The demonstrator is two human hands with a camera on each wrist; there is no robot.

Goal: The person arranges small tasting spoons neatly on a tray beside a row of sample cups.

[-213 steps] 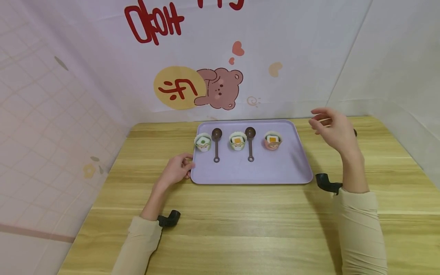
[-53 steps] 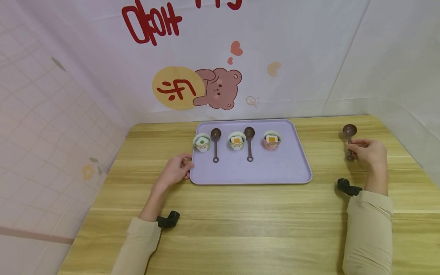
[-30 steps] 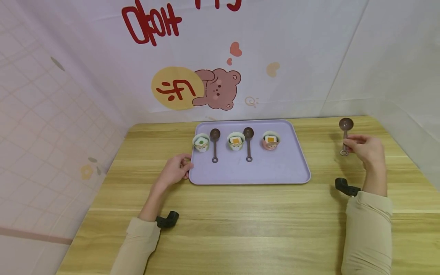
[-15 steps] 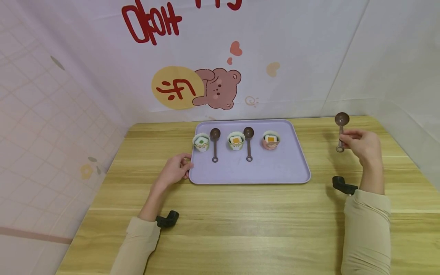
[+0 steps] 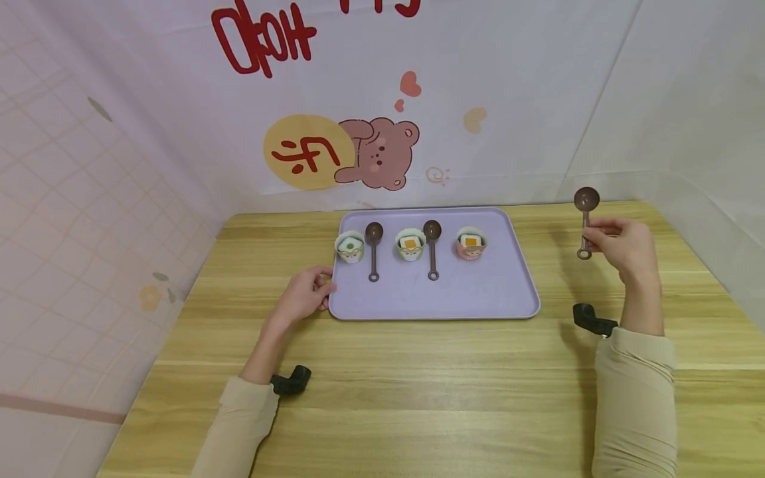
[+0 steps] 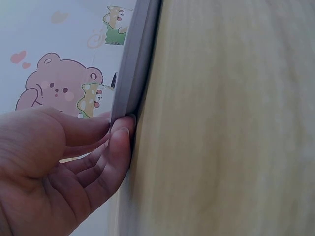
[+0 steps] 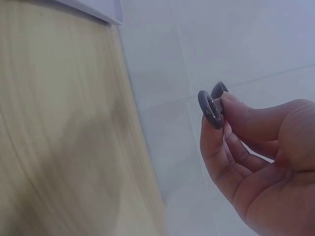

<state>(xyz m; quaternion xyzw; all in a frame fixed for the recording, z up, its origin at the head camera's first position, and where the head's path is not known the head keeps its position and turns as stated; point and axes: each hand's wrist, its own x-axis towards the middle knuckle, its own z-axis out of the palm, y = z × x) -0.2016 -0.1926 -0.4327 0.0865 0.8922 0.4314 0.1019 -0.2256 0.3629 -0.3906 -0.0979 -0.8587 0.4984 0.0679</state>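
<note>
My right hand (image 5: 627, 247) pinches a brown measuring spoon (image 5: 586, 200) by its handle, bowl upward, above the table right of the tray. In the right wrist view the ring end of the spoon (image 7: 210, 110) sticks out between thumb and fingers. At the lilac tray's (image 5: 484, 289) left side, my left hand (image 5: 303, 292) holds the rim between thumb and fingers, as the left wrist view also shows. Two more brown spoons, one left (image 5: 374, 234) and one central (image 5: 432, 232), lie on the tray. Among them stand three patterned paper cups: left (image 5: 350, 248), middle (image 5: 410, 245) and right (image 5: 471, 243), each holding a small white piece.
The tray stands on a wood-grain table (image 5: 418, 392), close to the back edge. Behind it hangs a white cloth (image 5: 508, 79) printed with a bear. Black wrist mounts (image 5: 291, 381) jut from both forearms.
My right hand, earlier holding nothing near the tray's right corner, has taken the spoon from the table on the right. Lately it rises and drifts left with it. The left hand stays put.
</note>
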